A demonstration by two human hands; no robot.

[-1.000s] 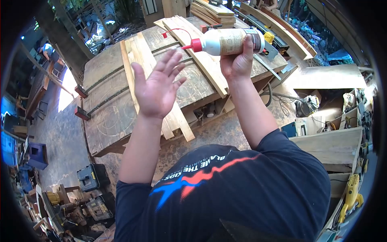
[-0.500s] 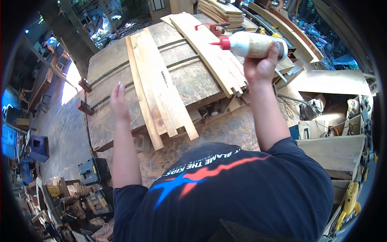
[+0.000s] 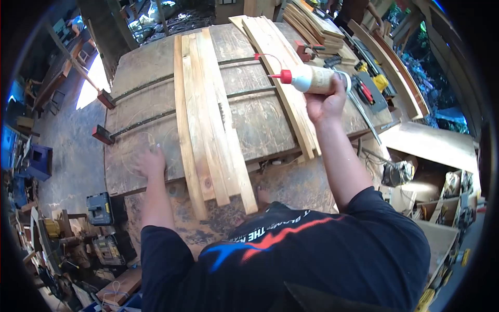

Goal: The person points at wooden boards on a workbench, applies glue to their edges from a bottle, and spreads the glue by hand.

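My right hand (image 3: 326, 105) grips a white glue bottle (image 3: 317, 79) with a red nozzle, holding it sideways above the boards so the tip points left. My left hand (image 3: 149, 162) is spread with fingers apart at the near left part of the worktable (image 3: 254, 112), close to the table's front edge. Between my hands lie several pale wooden boards (image 3: 200, 104) side by side, their near ends past the table edge. A second group of boards (image 3: 275, 67) lies under the bottle. Two long bar clamps (image 3: 150, 118) run crosswise beneath the boards.
Stacked boards (image 3: 314, 26) sit at the far right corner, near a person (image 3: 358, 13). Red-handled pliers (image 3: 366, 92) and other tools lie on the table's right side. Black toolboxes (image 3: 101, 208) stand on the floor at left. Another person works far left.
My left hand has come down from the air to the table, its fingers now spread. The bottle has shifted slightly left and lower in view. My view has moved closer over the table.
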